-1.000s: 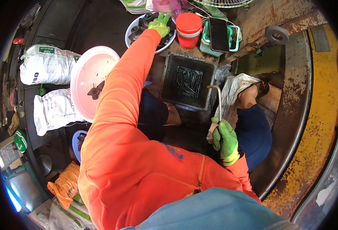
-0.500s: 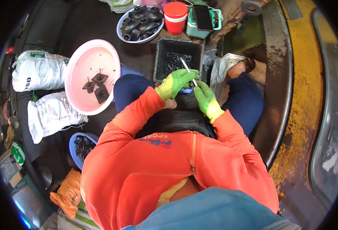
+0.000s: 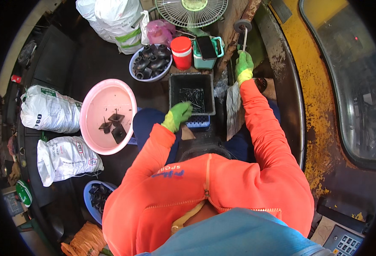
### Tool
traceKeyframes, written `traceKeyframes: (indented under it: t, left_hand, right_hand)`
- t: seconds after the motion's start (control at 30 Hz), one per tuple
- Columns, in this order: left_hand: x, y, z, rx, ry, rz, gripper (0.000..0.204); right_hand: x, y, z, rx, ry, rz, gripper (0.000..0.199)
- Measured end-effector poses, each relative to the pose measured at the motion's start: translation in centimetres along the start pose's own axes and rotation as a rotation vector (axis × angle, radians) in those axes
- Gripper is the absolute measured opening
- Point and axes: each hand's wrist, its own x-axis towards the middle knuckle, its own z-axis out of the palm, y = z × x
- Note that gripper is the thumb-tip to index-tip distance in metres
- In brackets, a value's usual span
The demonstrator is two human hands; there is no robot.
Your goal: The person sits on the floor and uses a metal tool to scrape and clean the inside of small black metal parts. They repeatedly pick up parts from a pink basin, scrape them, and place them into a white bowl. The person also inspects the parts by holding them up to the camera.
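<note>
Your right hand, in a green glove, is stretched out ahead of you and closed around a thin metal rod. The rod stands nearly upright, and its top meets a small grey disc at the edge of the rusty bench. Your grip sits at the rod's lower end.

Your left hand, also gloved in green, hangs at the near left corner of the black tray. Its fingers are loosely curled, and you cannot tell from here whether anything is pinched between them. The tray holds a scatter of thin metal pins and rests on a blue crate just in front of your knees.

To your left lies a pink basin with a few dark fittings in it. Beyond it, a lilac bowl is heaped with black pipe elbows. Beside that bowl stands a red cup, and next to the cup a phone lies on a green box. A fan stands behind them. White sacks lie on the floor at your far left, and a blue bowl of dark parts sits near your left elbow.
</note>
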Motion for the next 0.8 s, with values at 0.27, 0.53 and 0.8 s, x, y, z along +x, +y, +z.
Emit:
traceKeyframes:
  t: [0.27, 0.53, 0.8]
  left_hand:
    - [3.0, -2.1, -2.5, -0.107, 0.195, -0.141, 0.026]
    - [4.4, -4.0, -2.1, 0.131, 0.087, -0.227, 0.023]
    - [4.7, -3.7, -1.2, 0.268, 0.019, -0.207, 0.026]
  right_hand:
    - [2.6, 7.3, -1.0, -0.256, -0.054, 0.017, 0.043]
    - [0.4, 2.6, -1.5, -0.229, -0.335, 0.171, 0.076]
    - [-9.4, -21.6, -7.7, -0.699, -0.234, -0.654, 0.034]
